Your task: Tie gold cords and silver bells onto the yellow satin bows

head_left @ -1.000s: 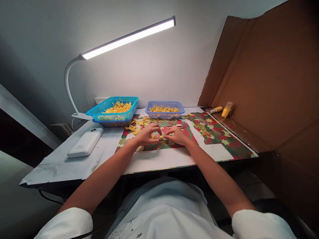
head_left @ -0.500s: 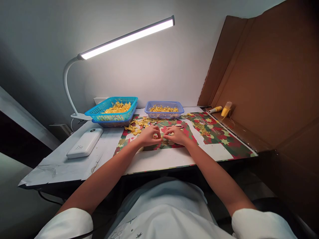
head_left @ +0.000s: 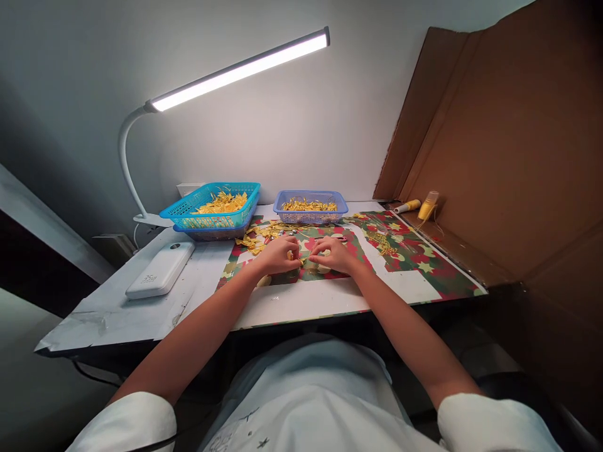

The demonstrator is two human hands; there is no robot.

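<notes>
Left hand (head_left: pixel 281 255) pinched a small yellow piece (head_left: pixel 303 262); right hand (head_left: pixel 332 256) curled just beside it; remotely, I couldn't tell whether its fingertips gripped anything.

A pale, loosely creased top (head_left: pixel 306 417) with short white sleeves (head_left: pixel 126 422) bears a small dark printed star (head_left: pixel 262 443).

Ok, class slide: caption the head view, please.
Lamp lit, left hand and right hand close together, yellow pieces and baskets beyond.
</notes>
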